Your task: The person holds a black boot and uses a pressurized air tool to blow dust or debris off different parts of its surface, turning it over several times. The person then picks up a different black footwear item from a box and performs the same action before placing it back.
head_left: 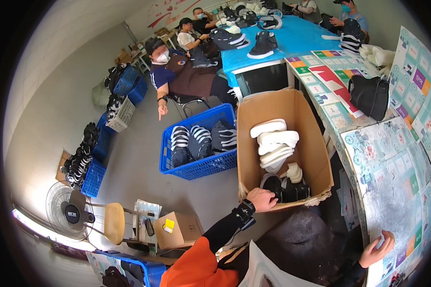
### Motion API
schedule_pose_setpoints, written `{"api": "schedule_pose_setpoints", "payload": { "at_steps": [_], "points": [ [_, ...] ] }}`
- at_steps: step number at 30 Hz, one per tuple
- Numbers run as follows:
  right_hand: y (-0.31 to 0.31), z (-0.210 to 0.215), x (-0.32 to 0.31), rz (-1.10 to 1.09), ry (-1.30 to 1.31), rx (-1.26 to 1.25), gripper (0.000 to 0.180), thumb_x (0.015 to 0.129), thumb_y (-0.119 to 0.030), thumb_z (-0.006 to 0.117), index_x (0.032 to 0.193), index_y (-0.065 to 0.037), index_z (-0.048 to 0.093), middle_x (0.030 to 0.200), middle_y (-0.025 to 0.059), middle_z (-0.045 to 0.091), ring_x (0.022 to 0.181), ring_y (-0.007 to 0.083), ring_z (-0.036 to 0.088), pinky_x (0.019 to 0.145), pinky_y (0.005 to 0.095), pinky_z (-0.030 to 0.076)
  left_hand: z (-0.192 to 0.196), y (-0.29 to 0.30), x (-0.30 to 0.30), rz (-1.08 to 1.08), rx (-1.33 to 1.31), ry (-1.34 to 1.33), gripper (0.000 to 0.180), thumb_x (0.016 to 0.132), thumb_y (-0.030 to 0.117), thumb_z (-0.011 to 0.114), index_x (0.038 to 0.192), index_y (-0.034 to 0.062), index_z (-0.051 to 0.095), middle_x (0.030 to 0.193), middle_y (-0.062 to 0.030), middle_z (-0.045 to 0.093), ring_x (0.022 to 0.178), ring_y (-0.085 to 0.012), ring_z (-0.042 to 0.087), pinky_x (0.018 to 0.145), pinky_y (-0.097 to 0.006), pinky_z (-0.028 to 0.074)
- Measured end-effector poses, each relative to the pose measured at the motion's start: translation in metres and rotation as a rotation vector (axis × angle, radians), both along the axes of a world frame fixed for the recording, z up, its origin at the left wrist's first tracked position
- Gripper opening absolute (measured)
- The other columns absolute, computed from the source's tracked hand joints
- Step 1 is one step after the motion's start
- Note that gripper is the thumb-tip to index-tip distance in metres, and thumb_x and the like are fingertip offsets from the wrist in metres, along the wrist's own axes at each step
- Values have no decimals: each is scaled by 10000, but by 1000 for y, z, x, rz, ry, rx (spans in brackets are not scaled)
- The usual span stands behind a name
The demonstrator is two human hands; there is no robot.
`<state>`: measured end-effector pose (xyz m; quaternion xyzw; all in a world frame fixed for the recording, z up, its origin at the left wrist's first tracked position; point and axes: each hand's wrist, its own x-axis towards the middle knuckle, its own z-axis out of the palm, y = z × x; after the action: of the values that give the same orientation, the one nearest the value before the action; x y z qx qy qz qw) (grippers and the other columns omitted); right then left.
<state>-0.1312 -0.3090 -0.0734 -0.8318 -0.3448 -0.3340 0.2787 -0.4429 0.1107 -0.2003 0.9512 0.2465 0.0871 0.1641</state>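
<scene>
Currently your left hand (262, 199) reaches into the cardboard box (316, 158), centre frame, fingers curled on a black shoe upper (274, 183): likely soft, light; grip its collar. Your right hand (377, 249), lower right, rests splayed, empty, on the surface (392, 182).

Left hand (262, 198) on the near rim of the cardboard box (316, 158), right by the dark shoe parts (287, 189) inside, with a stack of soles (275, 143) behind them in the same box. Left of the box, a plastic basket (196, 167) on the floor with shoes (201, 138) in it, and behind that a seated person (177, 71) beside the far table (297, 36). Right hand (378, 248) flat on the near table (392, 182) to the right of the box; small box (179, 229), chair (115, 222) and fan (67, 210) on the floor to the left.
</scene>
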Motion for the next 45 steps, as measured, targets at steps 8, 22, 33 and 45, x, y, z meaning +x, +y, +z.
{"api": "schedule_pose_setpoints", "payload": {
  "at_steps": [8, 22, 33, 45],
  "points": [
    [8, 3, -4, -20, 19, 13, 165, 972, -44, 562, 1094, 31, 644, 1139, 198, 638, 1113, 393, 585, 1032, 488, 432, 10, -6, -3, 4, -91, 142, 369, 985, 374, 629, 831, 57, 736, 840, -134, 752, 811, -374, 724, 730, -503, 577],
    [9, 5, -3, -23, -8, 16, 179, 964, -60, 560, 1074, 35, 665, 1109, 194, 649, 1079, 386, 601, 983, 501, 442, 5, -5, -3, 3, -59, 78, 380, 967, 397, 625, 817, 69, 743, 802, -110, 747, 797, -352, 732, 726, -492, 582],
    [8, 3, -1, -12, -18, 29, 170, 964, -39, 559, 1069, 28, 674, 1111, 189, 661, 1079, 381, 606, 985, 496, 451, 6, -3, -1, -1, -44, 89, 377, 969, 392, 619, 799, 81, 748, 804, -121, 749, 800, -352, 734, 729, -491, 584],
    [7, 6, -4, -8, 10, 6, 170, 971, -46, 564, 1076, 33, 672, 1110, 190, 653, 1086, 379, 601, 981, 496, 448, 8, -4, -1, -1, -81, 103, 362, 976, 372, 631, 831, 57, 733, 825, -128, 748, 822, -375, 721, 746, -514, 575]
  ]
}}
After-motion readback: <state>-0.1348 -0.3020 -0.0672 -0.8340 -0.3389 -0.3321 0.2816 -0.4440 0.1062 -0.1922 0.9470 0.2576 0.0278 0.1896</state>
